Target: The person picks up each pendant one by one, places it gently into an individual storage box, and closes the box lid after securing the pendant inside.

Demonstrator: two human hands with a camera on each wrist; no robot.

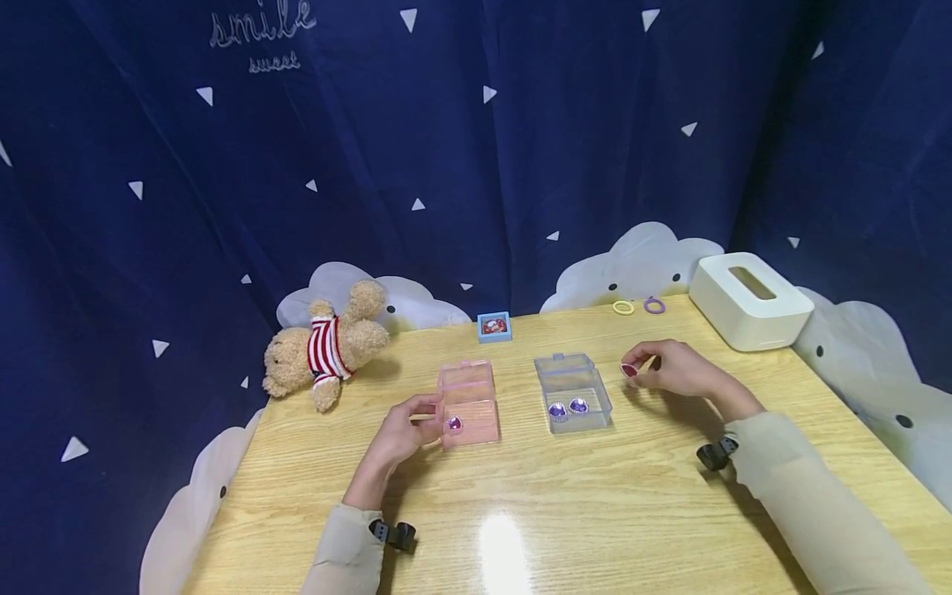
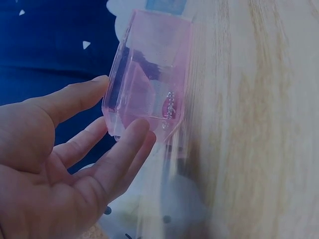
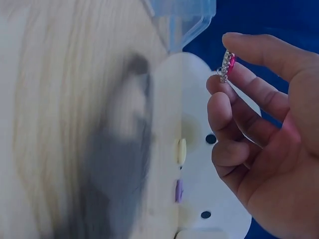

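Note:
A pink clear box (image 1: 468,405) stands open on the wooden table (image 1: 521,496), with a pink gem (image 1: 454,424) inside. My left hand (image 1: 405,430) touches its left side with straight fingers (image 2: 119,149); the box (image 2: 149,69) fills the left wrist view. To the right stands a clear box (image 1: 573,392) holding two purple gems (image 1: 568,408). My right hand (image 1: 669,368) is beside it and pinches a small red gem (image 1: 629,369) between thumb and forefinger; in the right wrist view the gem (image 3: 227,65) shows a beaded silver rim.
A teddy bear (image 1: 327,347) in a striped shirt lies at the back left. A small blue box (image 1: 494,326), a yellow ring (image 1: 623,307) and a purple ring (image 1: 654,306) lie near the far edge. A white tissue box (image 1: 749,299) stands at the back right.

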